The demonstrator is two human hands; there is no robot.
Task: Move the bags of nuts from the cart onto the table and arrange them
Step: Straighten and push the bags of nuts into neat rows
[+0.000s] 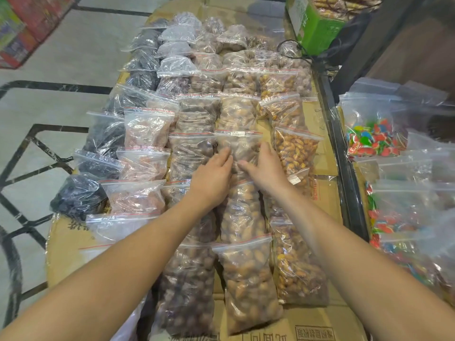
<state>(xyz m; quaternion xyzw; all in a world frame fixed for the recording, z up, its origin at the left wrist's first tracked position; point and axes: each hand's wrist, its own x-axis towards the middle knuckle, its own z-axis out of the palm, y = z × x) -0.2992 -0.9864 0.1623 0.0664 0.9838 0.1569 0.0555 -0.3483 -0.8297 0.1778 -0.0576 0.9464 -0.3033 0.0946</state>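
Note:
Several clear zip bags of nuts and dried fruit lie in rows on the cardboard-covered table (327, 153). Both of my hands rest on one bag of brown nuts (240, 143) in the middle row. My left hand (213, 178) lies flat on its left side with fingers straight. Along its right side lies my right hand (267, 166), fingers also extended and pressing. A bag of almond-like nuts (246, 279) lies nearer me in the same row. To the right runs a column of yellowish nut bags (295, 151).
Dark dried-fruit bags (105, 134) line the table's left edge, above the tiled floor. The black cart frame (342, 156) stands at the right, holding bags of colourful candy (374, 139). A green box (317, 25) and black cable sit at the far right corner.

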